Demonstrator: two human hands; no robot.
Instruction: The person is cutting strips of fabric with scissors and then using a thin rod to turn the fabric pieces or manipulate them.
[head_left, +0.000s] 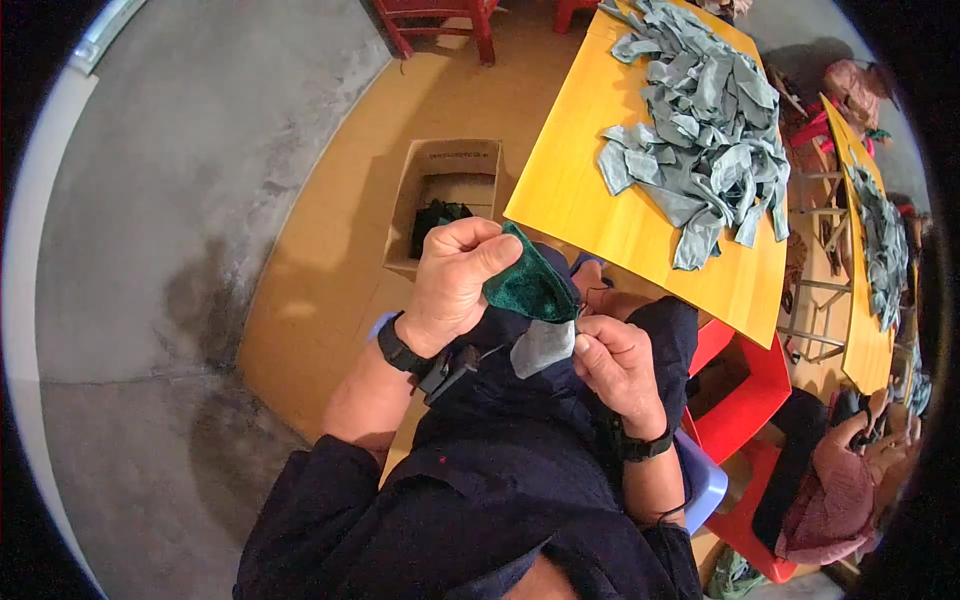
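pinching the soft, light green cloth piece (528, 285), the left hand (455, 280) is closing on its top while the right hand (615, 365) is gripping the grey edge (543, 347).

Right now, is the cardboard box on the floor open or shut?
Open. The cardboard box has its top flaps spread, and dark green fabric shows inside it, beyond the left hand.
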